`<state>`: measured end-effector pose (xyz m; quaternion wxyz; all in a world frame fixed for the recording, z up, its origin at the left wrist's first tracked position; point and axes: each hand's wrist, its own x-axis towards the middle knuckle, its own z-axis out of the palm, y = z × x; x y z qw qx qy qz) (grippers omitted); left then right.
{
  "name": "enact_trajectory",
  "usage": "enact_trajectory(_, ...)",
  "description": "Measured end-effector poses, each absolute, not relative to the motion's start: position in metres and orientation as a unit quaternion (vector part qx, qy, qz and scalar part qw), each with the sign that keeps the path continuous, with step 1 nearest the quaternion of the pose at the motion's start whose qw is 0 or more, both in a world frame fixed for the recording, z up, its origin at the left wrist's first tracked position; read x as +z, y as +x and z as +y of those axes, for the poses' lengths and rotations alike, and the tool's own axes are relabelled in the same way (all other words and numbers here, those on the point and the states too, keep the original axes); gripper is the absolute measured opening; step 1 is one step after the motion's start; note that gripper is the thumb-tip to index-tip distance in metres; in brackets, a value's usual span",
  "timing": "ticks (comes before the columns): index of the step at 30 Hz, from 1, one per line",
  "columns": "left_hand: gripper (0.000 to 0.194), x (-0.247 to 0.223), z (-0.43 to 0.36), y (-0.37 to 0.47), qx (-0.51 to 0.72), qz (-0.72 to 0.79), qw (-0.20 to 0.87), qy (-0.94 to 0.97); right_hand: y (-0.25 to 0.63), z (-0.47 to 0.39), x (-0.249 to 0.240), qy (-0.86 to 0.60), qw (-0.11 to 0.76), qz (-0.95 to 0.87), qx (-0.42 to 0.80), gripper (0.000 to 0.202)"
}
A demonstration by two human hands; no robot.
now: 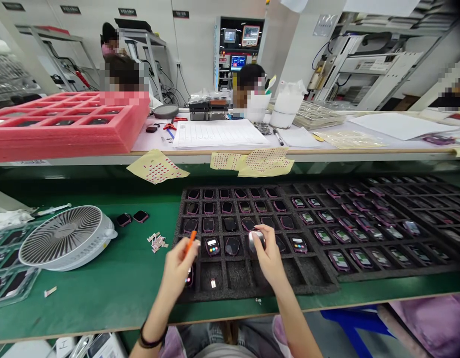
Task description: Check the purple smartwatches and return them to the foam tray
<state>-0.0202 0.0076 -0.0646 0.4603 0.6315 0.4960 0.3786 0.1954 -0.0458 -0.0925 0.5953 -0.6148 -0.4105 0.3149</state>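
Head view: the right hand (267, 253) holds a silver device (254, 240) between its fingers, over the black foam tray (236, 273), and the left hand (177, 264) has an orange tool (190, 243) pinched in its grip. I judge the step is handling this one device; the next move calls for a steady hold, clear of the watches (212, 246) in the tray on the green worktop (114, 288).

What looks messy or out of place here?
Small pale strips lie in a jumbled heap beside the black foam tray; one strip lies alone near the fan. Two smartwatch bodies sit outside the tray's compartments.
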Motion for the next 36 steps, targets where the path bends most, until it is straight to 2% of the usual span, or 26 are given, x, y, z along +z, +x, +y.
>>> enact_trajectory(3,0.033,-0.068,0.027,-0.07,0.309,0.604,0.296,0.672,0.222,-0.043,-0.104,-0.705,0.467,-0.494,0.201,0.017)
enact_trajectory(6,0.029,-0.077,0.038,-0.101,0.223,0.674,0.225,0.668,0.228,-0.042,-0.112,-0.718,0.379,-0.567,0.142,0.016)
enact_trajectory(9,0.03,-0.083,0.041,-0.107,0.194,0.707,0.187,0.653,0.217,-0.041,-0.111,-0.715,0.342,-0.608,0.043,0.019)
enact_trajectory(12,0.041,-0.079,0.039,-0.097,0.232,0.72,0.162,0.634,0.2,-0.038,-0.108,-0.706,0.302,-0.64,-0.013,0.022)
enact_trajectory(16,0.039,-0.068,0.031,-0.074,0.29,0.654,0.225,0.662,0.184,-0.029,-0.109,-0.705,0.259,-0.66,-0.011,0.024)
enact_trajectory(19,0.038,-0.065,0.021,-0.056,0.306,0.587,0.296,0.689,0.178,-0.026,-0.107,-0.697,0.297,-0.651,0.041,0.015)
enact_trajectory(22,0.037,-0.067,0.012,-0.039,0.311,0.53,0.373,0.696,0.172,-0.029,-0.101,-0.666,0.367,-0.627,0.17,0.006)
enact_trajectory(25,0.036,-0.067,0.002,-0.021,0.305,0.454,0.485,0.682,0.167,-0.034,-0.091,-0.626,0.467,-0.555,0.288,0.007)
enact_trajectory(29,0.042,-0.06,-0.008,0.005,0.253,0.356,0.637,0.635,0.167,-0.038,-0.073,-0.51,0.618,-0.375,0.466,0.018)
enact_trajectory(32,0.045,-0.056,-0.013,0.02,0.236,0.33,0.676,0.616,0.167,-0.039,-0.063,-0.412,0.646,-0.268,0.583,0.019)
enact_trajectory(36,0.046,-0.055,-0.015,0.03,0.233,0.319,0.681,0.616,0.165,-0.04,-0.059,-0.37,0.659,-0.233,0.612,0.021)
